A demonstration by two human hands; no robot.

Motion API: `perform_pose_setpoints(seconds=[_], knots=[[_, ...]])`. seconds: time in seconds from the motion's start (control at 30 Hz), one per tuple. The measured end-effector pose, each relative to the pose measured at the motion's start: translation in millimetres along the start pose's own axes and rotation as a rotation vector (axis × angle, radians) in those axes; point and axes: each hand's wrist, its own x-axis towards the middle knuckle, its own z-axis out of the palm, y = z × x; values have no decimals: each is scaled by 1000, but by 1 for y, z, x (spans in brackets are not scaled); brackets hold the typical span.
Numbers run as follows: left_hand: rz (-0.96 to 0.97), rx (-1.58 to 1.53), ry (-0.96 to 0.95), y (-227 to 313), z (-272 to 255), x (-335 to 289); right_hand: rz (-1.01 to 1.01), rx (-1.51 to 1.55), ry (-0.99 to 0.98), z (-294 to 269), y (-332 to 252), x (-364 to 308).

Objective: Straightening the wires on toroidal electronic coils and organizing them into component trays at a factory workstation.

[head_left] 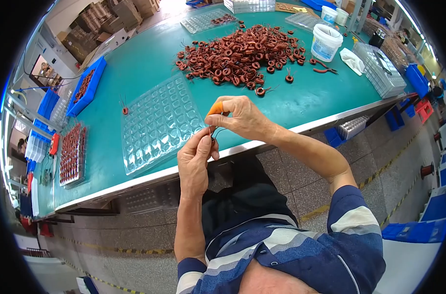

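My left hand [194,159] is closed, pinching a small wire-wound ring coil [213,138] just over the table's front edge; the fingers hide most of the coil. My right hand [240,116], an orange cover on one finger, pinches at the coil's thin wire lead above it. Dark leads curve out between the two hands. A clear plastic tray [159,122] with rows of round pockets lies left of my hands. One loose coil [125,110] stands just beyond its left edge. A large heap of red-brown coils [242,51] covers the table's far middle.
Red-handled pliers [325,70], a white bucket [326,43] and a white cloth [351,61] lie to the right, beside stacked clear trays [379,73]. A filled coil tray [73,156] and a blue bin [87,87] stand left. The table's metal edge [281,136] runs beneath my forearms.
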Motion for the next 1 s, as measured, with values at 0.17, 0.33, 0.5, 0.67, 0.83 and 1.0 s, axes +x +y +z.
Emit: perform_pose_setpoints(seconds=[0.17, 0.33, 0.5, 0.67, 0.83, 1.0], knots=[[-5, 29, 153, 0, -9, 3, -539, -392, 205, 14, -1, -2], [-33, -77, 4, 10, -11, 2, -374, -297, 222, 11, -11, -1], [-21, -128, -7, -6, -17, 5, -596, -577, 226, 19, -9, -4], [30, -188, 57, -3, -11, 2, -570, -567, 181, 23, -36, -9], [89, -119, 66, -10, -18, -5, -161, -153, 7, 19, -28, 8], [173, -190, 82, -3, -15, -12, 222, 532, -114, 25, -5, 13]])
